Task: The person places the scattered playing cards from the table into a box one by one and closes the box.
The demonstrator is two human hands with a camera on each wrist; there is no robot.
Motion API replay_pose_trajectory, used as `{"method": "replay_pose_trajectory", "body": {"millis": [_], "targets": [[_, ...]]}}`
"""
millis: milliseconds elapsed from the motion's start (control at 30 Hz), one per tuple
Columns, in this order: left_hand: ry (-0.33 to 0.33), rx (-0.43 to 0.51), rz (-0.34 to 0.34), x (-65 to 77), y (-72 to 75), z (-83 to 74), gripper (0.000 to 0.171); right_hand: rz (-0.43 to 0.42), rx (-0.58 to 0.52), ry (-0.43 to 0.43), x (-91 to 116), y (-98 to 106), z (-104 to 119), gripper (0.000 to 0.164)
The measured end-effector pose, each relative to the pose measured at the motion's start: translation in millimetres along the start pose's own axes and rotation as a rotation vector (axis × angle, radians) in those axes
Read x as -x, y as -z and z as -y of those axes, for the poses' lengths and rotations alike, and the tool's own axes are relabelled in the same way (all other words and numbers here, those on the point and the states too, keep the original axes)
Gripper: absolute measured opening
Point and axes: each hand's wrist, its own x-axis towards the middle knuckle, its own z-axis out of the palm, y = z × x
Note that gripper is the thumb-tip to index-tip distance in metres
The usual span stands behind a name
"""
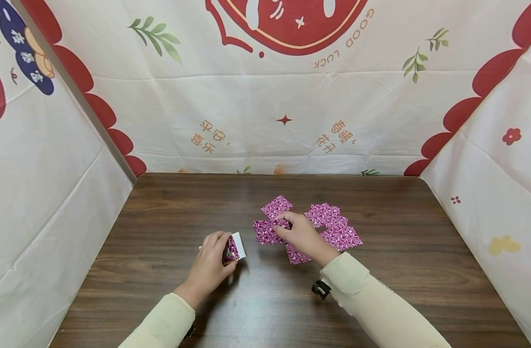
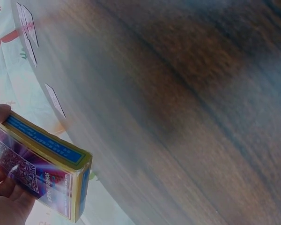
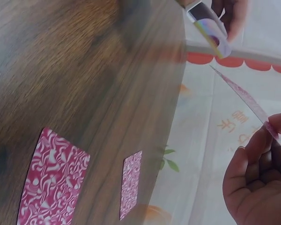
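My left hand [image 1: 211, 261] grips a card box [image 1: 234, 248] by its sides, with a white flap standing out at the end toward the cards. In the left wrist view the box [image 2: 42, 161] shows a purple printed face and gold and blue edges. Between thumb and fingers, my right hand [image 1: 302, 235] pinches a pink-and-white patterned playing card [image 1: 264, 232]. The right wrist view shows this card [image 3: 241, 93] nearly edge-on, raised off the table. Around that hand lie more cards of the same pattern: one behind [image 1: 276, 206], one below [image 1: 298, 255], and several overlapping at right [image 1: 335, 224].
The dark wooden table [image 1: 169, 203] carries everything. A printed white cloth [image 1: 230, 106] hangs at the back, with cloth walls at the left [image 1: 43, 183] and right [image 1: 500, 164]. A black band [image 1: 321, 289] hangs at the right wrist.
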Motion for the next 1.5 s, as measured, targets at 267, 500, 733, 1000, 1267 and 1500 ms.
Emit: {"method": "replay_pose_trajectory", "body": {"millis": [267, 500, 733, 1000, 1267, 1500], "targets": [[0.008, 0.005, 0.004, -0.2, 0.4, -1.6, 0.064, 0.013, -0.006, -0.006, 4.2, -4.0, 10.8, 0.017], [0.010, -0.008, 0.002, 0.0, -0.4, -1.8, 0.064, 0.050, -0.016, 0.026, 5.0, -9.3, 16.2, 0.015], [-0.006, -0.009, -0.013, 0.3, -0.4, -2.4, 0.064, 0.075, -0.017, 0.054, 6.4, -15.2, 22.4, 0.015], [-0.023, -0.005, -0.007, 0.8, 1.5, -6.2, 0.065, 0.072, -0.029, 0.099, 5.8, -25.0, 24.3, 0.013], [-0.041, -0.015, -0.018, 1.4, 0.9, -6.9, 0.065, 0.085, -0.043, 0.086, 5.5, -30.6, 23.3, 0.011], [-0.039, -0.010, -0.006, 0.3, 2.1, -8.0, 0.065, 0.084, -0.018, 0.111, 6.0, -34.1, 23.7, 0.011]]}}
